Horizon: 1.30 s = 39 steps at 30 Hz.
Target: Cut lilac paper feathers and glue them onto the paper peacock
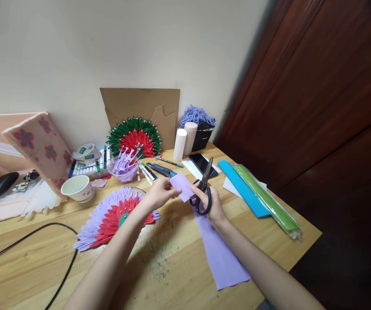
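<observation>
My left hand point(160, 193) pinches a small lilac paper piece point(182, 186) above the wooden table point(179, 275). My right hand point(211, 203) grips black-handled scissors point(204, 189), whose blades point up and away beside the paper piece. Under my right wrist lies a long lilac sheet point(219, 254). Left of my left hand rests a lilac and red paper fan ornament point(112, 217).
A green and red paper fan point(135, 137) leans on cardboard point(140, 103) at the wall. Nearby are markers point(159, 169), a paper cup point(78, 188), a bowl of lilac cut pieces point(124, 168), a phone point(204, 164), blue and green rolls point(259, 193), white cylinders point(184, 140) and a black cable point(65, 262).
</observation>
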Each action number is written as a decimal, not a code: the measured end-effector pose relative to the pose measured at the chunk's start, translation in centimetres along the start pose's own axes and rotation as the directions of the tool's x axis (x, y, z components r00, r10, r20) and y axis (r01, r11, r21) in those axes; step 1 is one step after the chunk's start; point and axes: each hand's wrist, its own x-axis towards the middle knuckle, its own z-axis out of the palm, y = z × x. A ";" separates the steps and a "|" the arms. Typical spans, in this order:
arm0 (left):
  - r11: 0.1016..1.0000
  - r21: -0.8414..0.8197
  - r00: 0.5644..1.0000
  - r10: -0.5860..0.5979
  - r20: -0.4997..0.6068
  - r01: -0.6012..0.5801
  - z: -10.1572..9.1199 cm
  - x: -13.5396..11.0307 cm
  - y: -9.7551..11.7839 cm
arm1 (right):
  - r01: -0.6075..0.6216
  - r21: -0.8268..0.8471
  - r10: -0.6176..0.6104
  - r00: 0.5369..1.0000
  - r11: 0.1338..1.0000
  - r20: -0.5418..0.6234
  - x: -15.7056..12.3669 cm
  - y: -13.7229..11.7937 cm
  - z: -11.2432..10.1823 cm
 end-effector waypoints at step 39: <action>0.963 -0.268 0.902 -0.089 -0.423 -0.031 2.7 -0.4 0.3 | -0.104 0.200 0.071 0.984 0.974 0.164 -0.8 1.0 0.9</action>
